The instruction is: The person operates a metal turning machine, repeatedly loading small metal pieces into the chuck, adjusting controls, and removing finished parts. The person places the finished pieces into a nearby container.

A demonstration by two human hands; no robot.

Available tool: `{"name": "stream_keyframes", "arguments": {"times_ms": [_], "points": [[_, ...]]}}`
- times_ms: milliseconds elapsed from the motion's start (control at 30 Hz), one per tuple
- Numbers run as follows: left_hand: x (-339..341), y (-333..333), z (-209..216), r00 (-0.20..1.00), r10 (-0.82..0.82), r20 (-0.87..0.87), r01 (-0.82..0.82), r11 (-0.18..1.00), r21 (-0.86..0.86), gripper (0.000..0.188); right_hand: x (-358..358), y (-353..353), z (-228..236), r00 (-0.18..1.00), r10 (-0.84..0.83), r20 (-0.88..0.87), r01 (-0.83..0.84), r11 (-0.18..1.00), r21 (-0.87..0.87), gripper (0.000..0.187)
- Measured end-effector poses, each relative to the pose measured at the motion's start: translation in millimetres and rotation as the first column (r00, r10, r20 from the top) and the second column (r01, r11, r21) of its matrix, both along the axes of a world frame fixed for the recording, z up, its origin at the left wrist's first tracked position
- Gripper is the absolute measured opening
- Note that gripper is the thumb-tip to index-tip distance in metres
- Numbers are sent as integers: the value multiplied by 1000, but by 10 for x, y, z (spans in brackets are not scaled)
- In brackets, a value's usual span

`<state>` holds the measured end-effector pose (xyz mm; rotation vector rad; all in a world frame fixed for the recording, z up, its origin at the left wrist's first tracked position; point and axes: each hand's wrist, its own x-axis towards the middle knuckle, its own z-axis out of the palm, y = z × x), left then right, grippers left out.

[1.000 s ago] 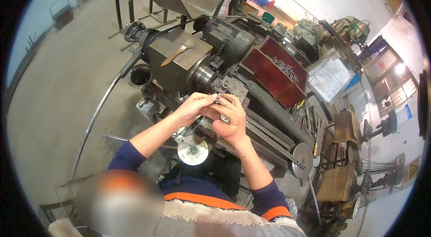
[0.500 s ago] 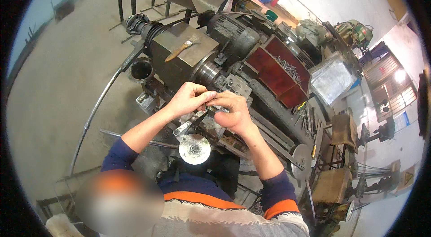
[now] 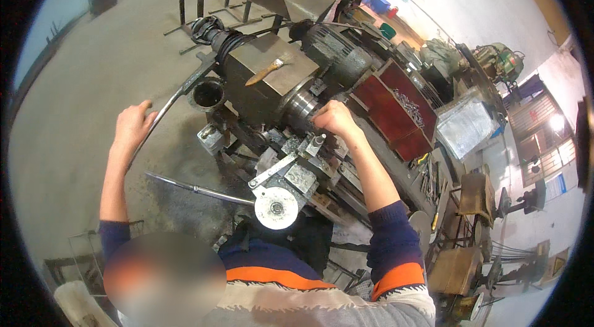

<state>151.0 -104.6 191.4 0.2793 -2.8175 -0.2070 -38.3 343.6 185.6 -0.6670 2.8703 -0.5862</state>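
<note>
My left hand (image 3: pixel 133 124) is out to the left beside a long metal lever (image 3: pixel 166 108). Its thumb and a finger are apart, with the thumb close to the bar. At the face of the lathe's round steel chuck (image 3: pixel 301 102), my right hand (image 3: pixel 335 118) has its fingers pressed together. Whatever sits between them is hidden by the hand. Below that hand stands the tool post (image 3: pixel 315 144) on the cross slide. A flat metal handle (image 3: pixel 272 170) and a pale round handwheel (image 3: pixel 276 207) are nearer my body.
A wood-handled brush (image 3: pixel 265 73) lies on the headstock cover (image 3: pixel 291 58). Behind the lathe bed, a red tray (image 3: pixel 383 110) contains many small metal parts. Hand tools (image 3: pixel 431 185) lie to its right. A second metal bar (image 3: pixel 198 189) juts left from near the handwheel.
My hands, together above the slide before, have parted. The left has swung out to the lever, and the right has moved up to the chuck. The view has shifted slightly.
</note>
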Motion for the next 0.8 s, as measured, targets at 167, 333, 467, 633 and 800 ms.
{"name": "stream_keyframes", "arguments": {"times_ms": [167,333,467,633,800], "points": [[472,-211,-301,980,86,179,-132,954,268,31,23,-19,-97,1000,16,0,-16,985,-170,18],[435,-193,-585,979,120,163,-144,979,142,26,27,-140,-102,977,66,-200,-69,998,-6,16],[294,-291,-691,977,174,125,-162,982,-100,12,-51,-99,-145,969,127,-211,-112,990,79,16],[-190,-1602,-722,901,383,202,-297,886,-355,9,20,-213,-63,973,100,-207,-78,991,110,17],[-697,-2023,-1009,871,485,72,-458,858,-234,12,80,-218,-48,963,74,-260,-62,997,56,19]]}}
